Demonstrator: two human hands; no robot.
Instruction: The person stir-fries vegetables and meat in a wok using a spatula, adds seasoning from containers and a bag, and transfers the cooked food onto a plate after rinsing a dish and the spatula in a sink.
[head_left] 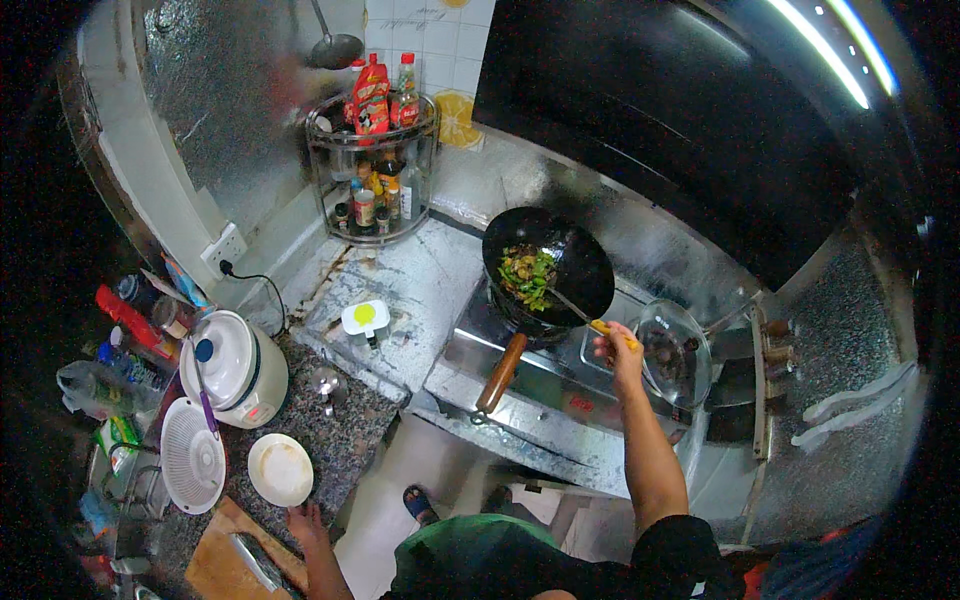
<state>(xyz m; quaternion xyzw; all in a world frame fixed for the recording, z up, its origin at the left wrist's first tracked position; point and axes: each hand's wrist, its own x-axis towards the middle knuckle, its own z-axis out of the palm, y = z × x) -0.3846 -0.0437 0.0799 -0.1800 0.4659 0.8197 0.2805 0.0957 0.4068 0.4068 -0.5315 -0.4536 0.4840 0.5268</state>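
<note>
My right hand (620,350) is closed around the yellow handle of a spatula (572,306). The spatula's thin metal shaft runs down into a black wok (585,265) on the stove, and its blade is hidden in the food. Chopped green vegetables with brownish pieces (528,275) lie in the wok. A brown wooden handle (503,372) sticks out from the wok toward me. Low on the left, my left hand (307,522) is by the near rim of a white plate (281,470), fingers apart; whether it touches the rim I cannot tell.
A cleaver (255,560) lies on a wooden cutting board (215,550). Beyond are a white colander (193,460) and a rice cooker (262,375). A small white dish (365,318) sits left of the stove, below a bottle rack (372,180). A glass lid (675,355) stands right of the wok.
</note>
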